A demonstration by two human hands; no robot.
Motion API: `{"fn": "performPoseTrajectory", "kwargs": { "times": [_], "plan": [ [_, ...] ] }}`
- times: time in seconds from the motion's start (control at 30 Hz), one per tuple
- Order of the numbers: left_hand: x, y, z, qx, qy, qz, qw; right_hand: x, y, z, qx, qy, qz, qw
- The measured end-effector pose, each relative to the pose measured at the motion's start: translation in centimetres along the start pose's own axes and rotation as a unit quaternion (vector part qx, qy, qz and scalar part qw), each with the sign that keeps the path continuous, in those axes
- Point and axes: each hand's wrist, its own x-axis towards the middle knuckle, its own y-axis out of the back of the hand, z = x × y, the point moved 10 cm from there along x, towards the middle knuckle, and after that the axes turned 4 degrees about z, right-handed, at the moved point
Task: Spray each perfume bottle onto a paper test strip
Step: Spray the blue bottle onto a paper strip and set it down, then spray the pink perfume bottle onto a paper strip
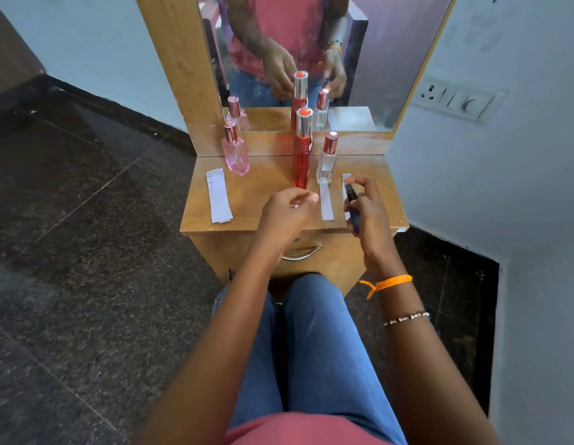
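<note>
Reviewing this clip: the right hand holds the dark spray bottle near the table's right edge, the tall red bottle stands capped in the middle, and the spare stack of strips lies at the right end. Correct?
Not quite. The head view shows the spare stack of strips at the left end of the table, near the pink bottle. The rest holds: the right hand grips the dark spray bottle, and the tall red bottle stands capped in the middle.
</note>
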Motion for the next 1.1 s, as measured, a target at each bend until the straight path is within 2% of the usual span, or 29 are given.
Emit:
{"fn": "performPoseTrajectory", "kwargs": {
  "times": [0.1,0.27,0.53,0.97,1.03,1.1],
  "plan": [
    [0.0,-0.4,0.3,0.028,-0.024,-0.004,0.999,1.5,1.1,-1.1,-0.040,0.028,-0.012,0.999],
    [0.0,-0.7,0.9,0.036,-0.043,-0.005,0.998,4.9,2.3,-2.6,-0.067,0.096,0.013,0.993],
    [0.2,-0.4,0.4,0.030,-0.038,-0.015,0.999,8.1,0.9,-2.9,-0.158,0.154,-0.004,0.975],
    [0.7,0.3,-0.3,0.026,-0.024,-0.006,0.999,8.7,0.4,-1.2,-0.208,0.127,-0.017,0.970],
    [0.6,0.4,-0.4,0.023,-0.022,-0.008,0.999,8.1,0.8,-1.6,-0.197,0.143,0.001,0.970],
    [0.5,0.7,-0.4,0.020,-0.021,-0.008,1.000,6.3,1.7,-2.7,-0.189,0.191,0.071,0.961]
  ]
}}
